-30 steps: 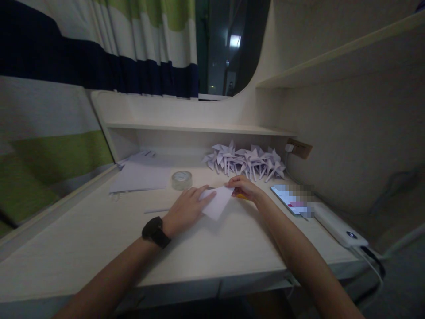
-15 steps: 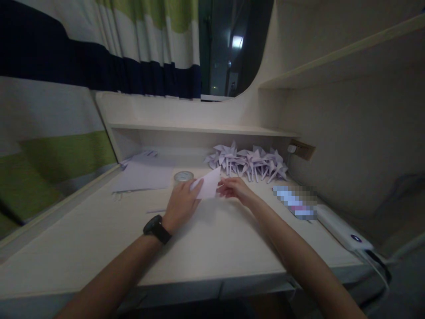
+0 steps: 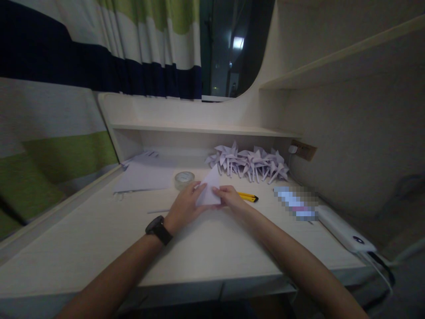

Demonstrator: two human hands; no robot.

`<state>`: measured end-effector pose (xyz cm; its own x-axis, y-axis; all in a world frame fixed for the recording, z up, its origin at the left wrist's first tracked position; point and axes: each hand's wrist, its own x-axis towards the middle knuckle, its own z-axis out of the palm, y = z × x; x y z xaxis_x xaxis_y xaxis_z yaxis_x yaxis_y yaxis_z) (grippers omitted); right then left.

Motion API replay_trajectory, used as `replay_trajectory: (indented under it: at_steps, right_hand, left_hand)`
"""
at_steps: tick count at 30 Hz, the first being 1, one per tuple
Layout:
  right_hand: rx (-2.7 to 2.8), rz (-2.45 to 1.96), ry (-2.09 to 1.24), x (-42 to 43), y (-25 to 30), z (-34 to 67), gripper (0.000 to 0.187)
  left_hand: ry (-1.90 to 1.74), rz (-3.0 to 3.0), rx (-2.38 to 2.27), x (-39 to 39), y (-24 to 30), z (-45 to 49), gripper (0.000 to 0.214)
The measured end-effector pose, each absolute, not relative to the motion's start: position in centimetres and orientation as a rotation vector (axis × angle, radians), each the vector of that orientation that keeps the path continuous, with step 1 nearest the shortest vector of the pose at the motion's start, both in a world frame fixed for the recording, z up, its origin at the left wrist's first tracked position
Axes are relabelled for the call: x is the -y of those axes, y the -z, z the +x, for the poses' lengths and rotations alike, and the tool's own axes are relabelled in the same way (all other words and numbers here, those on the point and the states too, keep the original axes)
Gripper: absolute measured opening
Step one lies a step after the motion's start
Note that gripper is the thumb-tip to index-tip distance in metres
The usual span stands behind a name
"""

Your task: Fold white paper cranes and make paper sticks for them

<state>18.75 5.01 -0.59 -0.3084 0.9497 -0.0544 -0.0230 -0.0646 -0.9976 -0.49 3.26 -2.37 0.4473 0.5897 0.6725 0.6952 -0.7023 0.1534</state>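
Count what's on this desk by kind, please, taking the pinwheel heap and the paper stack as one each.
Folded sheet, held by left hand and right hand: 1
Paper stack: 1
Pinwheel heap: 1
Tape roll: 1
Yellow cutter: 1
Thin stick: 1
Phone, blurred: 1
Power bank: 1
Total: 8

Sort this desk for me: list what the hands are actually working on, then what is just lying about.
In hand:
- white folded paper sheet, held between left hand and right hand, one corner raised

Lying about:
- yellow utility knife, beside the right hand
- clear tape roll
- pile of white paper pinwheels
- stack of white loose sheets
- white power bank
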Motion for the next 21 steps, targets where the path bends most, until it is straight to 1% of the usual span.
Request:
replay_trajectory:
  at_steps: [3, 5, 8, 13, 18, 21]
  right_hand:
    - [1.342, -1.012, -1.531, -5.3, 0.6, 18.8, 0.054]
    - [1.338, -0.990, -1.532, -5.3, 0.4, 18.9, 0.062]
    - [1.364, -0.979, -1.496, -5.1, 0.2, 18.8, 0.059]
    - [1.390, -0.902, -1.539, -4.5, -0.2, 18.7, 0.053]
    - [1.424, -0.831, -1.551, -4.5, 0.0, 18.8, 0.047]
    - [1.429, -0.897, -1.486, -5.0, 0.5, 19.0, 0.040]
  left_hand:
    - [1.241, -2.588, 1.184, -3.4, 2.2, -0.4, 0.061]
    - [1.362, -2.635, 1.226, -3.5, 2.0, -0.4, 0.056]
    - [1.549, -2.722, 1.352, -3.9, 2.2, -0.3, 0.054]
    - [1.754, -2.743, 1.653, -4.7, 3.3, -0.4, 0.060]
    - [1.970, -2.688, 1.689, -4.3, 2.5, 0.1, 0.047]
    - [2.074, -2.728, 1.666, -3.6, 1.3, 0.5, 0.043]
